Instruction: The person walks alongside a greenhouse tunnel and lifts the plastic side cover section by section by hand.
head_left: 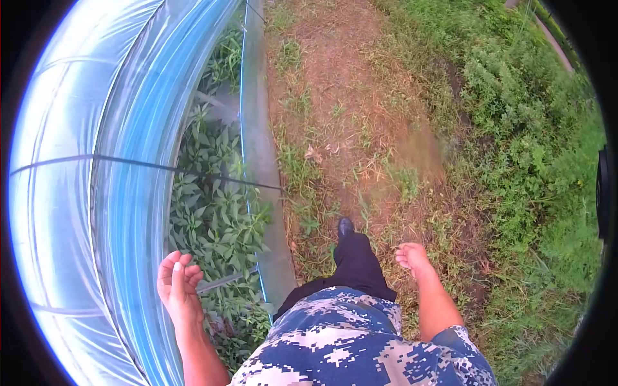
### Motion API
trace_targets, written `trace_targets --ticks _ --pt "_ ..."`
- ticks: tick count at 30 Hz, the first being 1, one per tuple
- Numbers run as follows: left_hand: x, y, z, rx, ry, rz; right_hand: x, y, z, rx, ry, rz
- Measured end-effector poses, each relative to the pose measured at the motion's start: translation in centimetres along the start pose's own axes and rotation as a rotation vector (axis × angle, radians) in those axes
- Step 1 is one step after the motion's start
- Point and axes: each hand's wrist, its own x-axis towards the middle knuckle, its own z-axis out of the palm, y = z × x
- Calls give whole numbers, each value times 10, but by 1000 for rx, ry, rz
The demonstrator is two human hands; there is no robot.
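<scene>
My left hand [180, 283] is raised at the lower left, in front of the plastic film [138, 193] of a tunnel greenhouse. Its fingers are loosely bent and a little apart, the thumb points up, and I see nothing held. Green leafy plants [215, 219] grow just beyond it, behind the film's lifted side. Out to the right of my body, over the grassy path [347, 116], hangs my right hand [412, 257]. Its fingers are curled inward, with no object showing in them.
A low plastic strip [267, 212] with a blue edge runs along the left of the path. A dark strap [219, 175] crosses from the film to that strip. Dense weeds [534, 141] line the right side. One dark shoe [346, 226] is on the path ahead of me.
</scene>
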Motion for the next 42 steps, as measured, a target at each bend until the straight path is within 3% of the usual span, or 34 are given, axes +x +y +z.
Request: trace_targets --ticks 2,6,17,24,29,33,35,42 --pt "12 14 30 -8 5 -23 -16 -59 0 34 -63 -178" --pt "25 17 60 -50 45 -120 -21 -114 -13 32 -122 -238" --pt "100 6 74 -249 181 -235 -10 -133 -13 -161 -41 43" --pt "224 -31 97 -456 167 -232 32 -216 7 -91 29 -55" --pt "349 -91 86 -585 236 -289 58 -300 90 -129 103 -120" --pt "423 -105 67 -725 336 -333 23 -385 170 -197 32 -189" --pt "448 -106 56 -870 363 -303 24 -409 185 -259 26 -374" --pt "460 38 49 -765 404 319 34 -453 212 -399 76 -284"
